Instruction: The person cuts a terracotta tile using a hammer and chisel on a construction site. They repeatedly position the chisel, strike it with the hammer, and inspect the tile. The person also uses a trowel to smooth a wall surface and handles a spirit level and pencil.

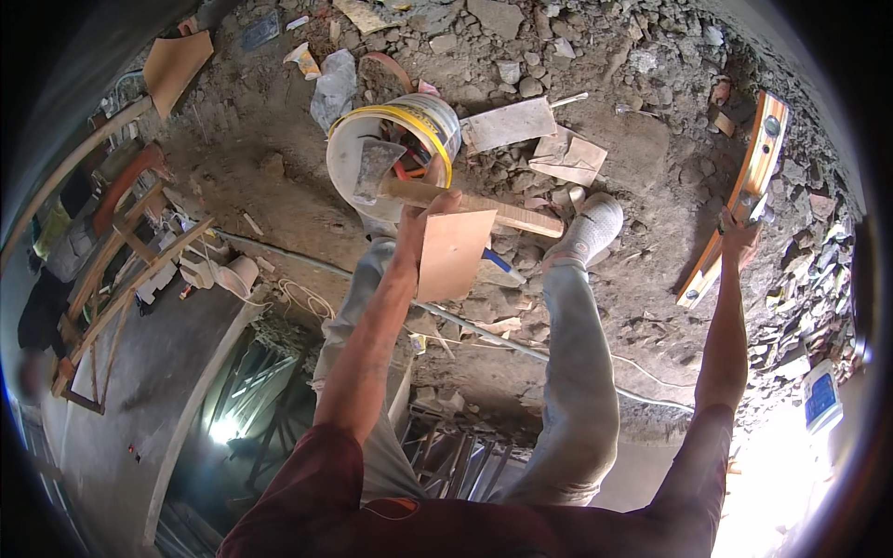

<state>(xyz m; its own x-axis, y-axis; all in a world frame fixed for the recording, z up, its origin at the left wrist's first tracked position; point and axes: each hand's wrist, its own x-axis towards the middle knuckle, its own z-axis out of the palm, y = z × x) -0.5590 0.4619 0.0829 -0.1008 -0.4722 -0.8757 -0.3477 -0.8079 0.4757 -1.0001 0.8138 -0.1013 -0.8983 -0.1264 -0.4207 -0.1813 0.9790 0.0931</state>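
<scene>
My left hand (423, 219) grips a square tan board (454, 256) near its upper corner, beside a wooden batten (516, 212); whether it also holds the batten is unclear. Behind them a white bucket (344, 153) with a yellow rim contains tools, including a grey blade (377, 158). A blue-handled tool (502, 263) lies partly hidden by the board. At the right, my right hand (739, 237) grasps a long wooden spirit level (765, 135) lying diagonally over the rubble.
Broken rubble (633, 46), flat offcuts (507, 126) and a grey pipe (484, 335) cover the ground around my feet (586, 232). Wooden frames (139, 251) and a cardboard piece (172, 70) are at left; a blue-and-white container (820, 395) is at right.
</scene>
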